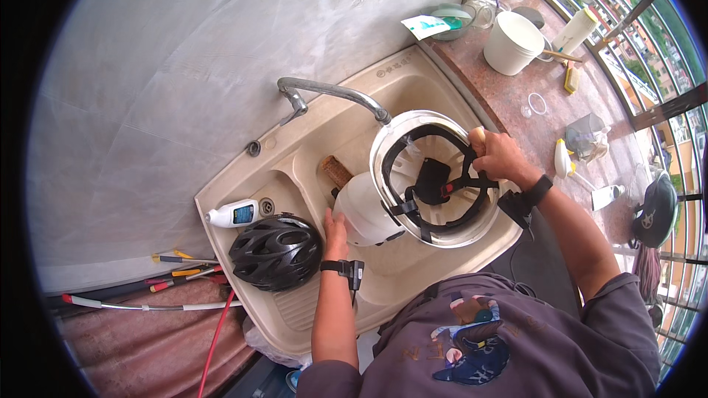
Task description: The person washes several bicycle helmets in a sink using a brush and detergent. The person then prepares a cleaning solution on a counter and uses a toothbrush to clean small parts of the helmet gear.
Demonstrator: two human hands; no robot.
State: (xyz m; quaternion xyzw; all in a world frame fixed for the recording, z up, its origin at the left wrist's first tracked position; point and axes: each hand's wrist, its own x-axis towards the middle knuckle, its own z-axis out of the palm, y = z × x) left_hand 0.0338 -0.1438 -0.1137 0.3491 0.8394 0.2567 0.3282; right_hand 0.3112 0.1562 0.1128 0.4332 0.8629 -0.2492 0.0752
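Note:
An upturned white helmet (398, 127) with black inner straps and a red buckle lies under the spout of the metal faucet (343, 87). At its right rim my right hand (500, 157) grips it, the fingers around the edge by the straps. Beside it in the sink (409, 282) lies a second white helmet (362, 207), and my left hand (336, 235) rests against its left side. Whether those left fingers grip it cannot be told. A black bicycle helmet (276, 253) sits left of that hand. A brown scrubbing brush (336, 171) lies behind the second helmet.
A white bottle (232, 214) lies in the sink's left part. On the stone counter (498, 97) at right stand a white bucket (511, 44), a glass bowl, a spray bottle (563, 157) and a yellow sponge (572, 78). A dark helmet (655, 213) is near the railing.

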